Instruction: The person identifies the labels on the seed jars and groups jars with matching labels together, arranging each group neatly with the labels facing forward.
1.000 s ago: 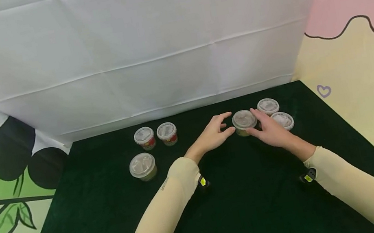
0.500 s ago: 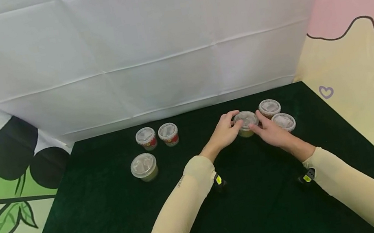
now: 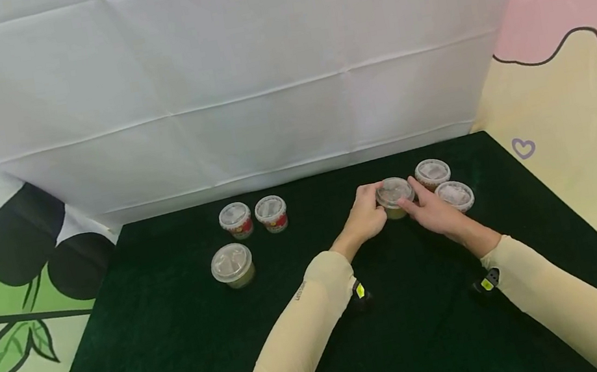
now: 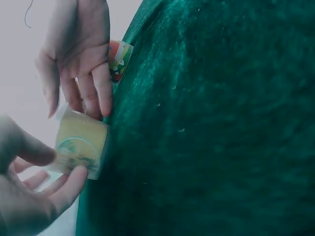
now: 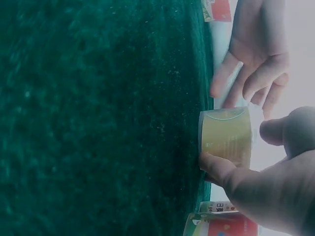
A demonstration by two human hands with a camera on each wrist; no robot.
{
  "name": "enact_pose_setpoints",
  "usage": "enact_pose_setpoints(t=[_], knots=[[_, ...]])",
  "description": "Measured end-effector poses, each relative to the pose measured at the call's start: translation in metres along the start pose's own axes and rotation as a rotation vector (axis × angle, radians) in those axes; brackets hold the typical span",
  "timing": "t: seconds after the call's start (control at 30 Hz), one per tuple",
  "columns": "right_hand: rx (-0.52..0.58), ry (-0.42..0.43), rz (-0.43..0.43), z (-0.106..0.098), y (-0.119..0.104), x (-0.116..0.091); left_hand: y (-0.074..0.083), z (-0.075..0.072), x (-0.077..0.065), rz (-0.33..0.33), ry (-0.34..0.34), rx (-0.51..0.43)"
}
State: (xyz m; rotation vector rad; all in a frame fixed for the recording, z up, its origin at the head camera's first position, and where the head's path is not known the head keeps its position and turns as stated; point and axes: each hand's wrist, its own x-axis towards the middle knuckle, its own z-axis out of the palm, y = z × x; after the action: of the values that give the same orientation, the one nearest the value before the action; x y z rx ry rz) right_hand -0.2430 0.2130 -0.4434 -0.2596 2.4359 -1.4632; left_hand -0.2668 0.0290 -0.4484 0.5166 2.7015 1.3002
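A wide clear-lidded plastic cup (image 3: 393, 193) with yellowish contents stands upright on the dark green cloth. My left hand (image 3: 365, 214) holds its left side; in the left wrist view the thumb (image 4: 37, 148) overlaps the cup (image 4: 81, 140) near the lid and a fingertip meets its side. From the right, my right hand (image 3: 434, 209) grips the same cup, thumb toward the near side. The right wrist view shows a finger (image 5: 219, 166) against the yellow cup wall (image 5: 224, 135). Just right of that hand are two smaller lidded cups, one farther back (image 3: 432, 171), one nearer (image 3: 456, 194).
On the left stand two small red-labelled lidded cups (image 3: 235, 219) (image 3: 271, 213) side by side. In front of them is another wide lidded cup (image 3: 233, 265). A white cloth wall (image 3: 266, 132) rises behind the table (image 3: 172, 352); printed panels flank it.
My left hand has moved right, from a gap beside the wide cup to its left side, its fingers closing in. My right hand stays on the cup, which remains nearly in place.
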Motion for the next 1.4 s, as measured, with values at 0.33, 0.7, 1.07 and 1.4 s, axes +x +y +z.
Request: enact_pose_setpoints(t=[0.33, 0.7, 1.07, 1.4], knots=[[0.003, -0.021, 0.005, -0.001, -0.003, -0.005, -0.004, 0.0, -0.002, 0.01, -0.042, 0.037], [-0.002, -0.029, 0.02, -0.001, 0.0, -0.003, -0.01, -0.002, 0.0, 0.007, -0.058, 0.004], [0.004, -0.041, 0.021, -0.002, -0.004, -0.004, -0.006, -0.007, -0.002, 0.001, -0.09, 0.011], [-0.021, -0.047, 0.044, -0.001, -0.004, -0.003, -0.005, -0.01, -0.003, 0.003, -0.088, 0.005]])
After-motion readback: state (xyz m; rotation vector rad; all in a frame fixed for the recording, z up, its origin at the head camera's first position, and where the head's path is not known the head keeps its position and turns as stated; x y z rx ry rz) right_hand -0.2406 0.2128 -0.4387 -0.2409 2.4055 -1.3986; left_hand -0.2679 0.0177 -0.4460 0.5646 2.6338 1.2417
